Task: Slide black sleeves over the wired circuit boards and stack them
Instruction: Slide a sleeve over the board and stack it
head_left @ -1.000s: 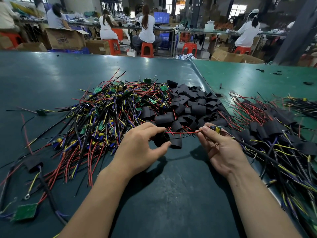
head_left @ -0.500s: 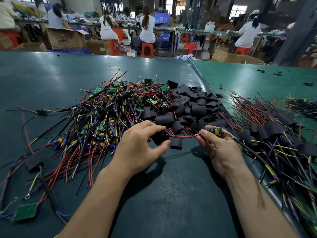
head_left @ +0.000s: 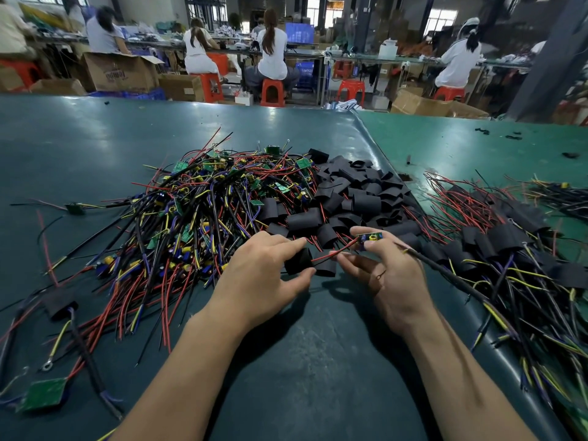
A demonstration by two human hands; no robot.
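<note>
In the head view, the left hand (head_left: 264, 275) is pinching a short black tubular sleeve (head_left: 297, 261) between thumb and fingertips, holding it just above the dark green tabletop (head_left: 302, 361) near its middle. The right hand (head_left: 386, 275) is gripping a small green wired circuit board (head_left: 370, 237) between thumb and forefinger, its red lead wire (head_left: 331, 253) running leftward to the mouth of the sleeve. A second black sleeve (head_left: 326, 268) is lying on the tabletop between the two hands.

Compared with a second ago, the right hand has been lifting the board a little higher and away from the person, drawing the red wire tauter, while the left hand has been keeping the sleeve in nearly the same spot. That suggests the wires are being fed through first, with the board itself not yet inside the sleeve.

The tangled heap of unsleeved wired boards (head_left: 197, 211) is sitting left of centre, the loose pile of black sleeves (head_left: 359, 192) beyond the hands, and the stack of finished sleeved boards (head_left: 496, 249) along the tabletop's right edge.
</note>
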